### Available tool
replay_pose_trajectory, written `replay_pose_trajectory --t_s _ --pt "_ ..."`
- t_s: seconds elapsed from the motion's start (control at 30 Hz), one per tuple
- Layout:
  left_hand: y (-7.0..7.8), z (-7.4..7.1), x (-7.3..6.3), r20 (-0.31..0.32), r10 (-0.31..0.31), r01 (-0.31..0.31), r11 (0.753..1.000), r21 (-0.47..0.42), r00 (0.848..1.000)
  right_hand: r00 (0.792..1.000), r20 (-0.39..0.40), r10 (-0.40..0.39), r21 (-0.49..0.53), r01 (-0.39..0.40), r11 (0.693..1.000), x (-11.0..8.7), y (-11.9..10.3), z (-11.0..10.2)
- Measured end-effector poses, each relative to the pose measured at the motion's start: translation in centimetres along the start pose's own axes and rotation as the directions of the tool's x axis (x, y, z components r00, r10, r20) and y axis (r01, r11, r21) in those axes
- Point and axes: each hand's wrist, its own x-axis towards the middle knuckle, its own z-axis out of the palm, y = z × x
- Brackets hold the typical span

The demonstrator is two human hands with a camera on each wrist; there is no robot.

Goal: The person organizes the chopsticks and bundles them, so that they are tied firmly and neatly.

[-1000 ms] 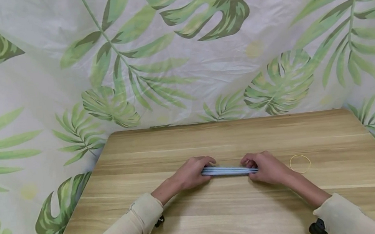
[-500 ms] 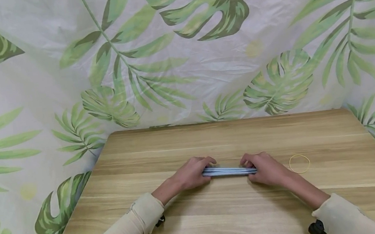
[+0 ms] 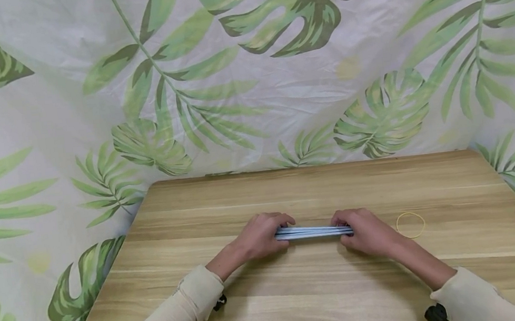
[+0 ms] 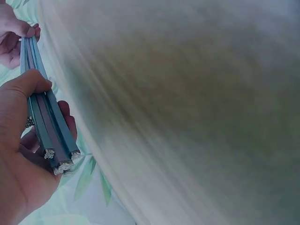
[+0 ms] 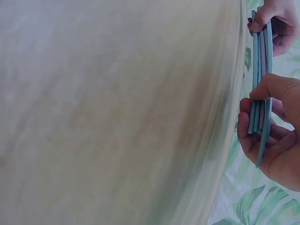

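1. stick bundle [image 3: 314, 231]: held over the middle of the worktop [image 3: 301, 293], running from nine to three o'clock in the head view. contact with the worktop cannot be confirmed.
2. left hand [image 3: 262, 235]: clamped on the nine o'clock end, thumb [image 4: 33, 81] above, fingers [image 4: 67, 115] curled below.
3. right hand [image 3: 364, 230]: clamped on the three o'clock end in a matching grip.
4. grip rationale (judged): two-end support keeps the loose sticks parallel and gathered; no tie is visible.
5. alignment: ends uneven; in the right wrist view, one stick [image 5: 263, 150] projects past the others.
6. yellow loop [image 3: 412, 237]: lies at three o'clock from the right hand, probably set aside to leave both hands unobstructed.
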Motion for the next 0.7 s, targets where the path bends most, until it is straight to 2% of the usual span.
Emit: replay_pose_trajectory --t_s 0.27,0.57,0.7 --pt "0.3 -1.1 0.4 -0.015 0.005 -0.006 0.998 -0.06 1.0 1.0 -0.01 0.008 0.036 -0.007 0.999 -0.4 -0.1 -0.8" --pt "0.8 -1.6 0.7 -0.081 -0.002 0.003 1.0 0.017 0.997 0.995 -0.091 -0.025 0.048 0.03 0.998 -0.9 -0.2 -1.2" --pt "1.1 -1.9 0.8 -0.113 0.002 -0.003 1.0 -0.01 0.994 0.989 -0.145 -0.04 0.044 0.047 0.998 -1.2 0.2 -1.4"
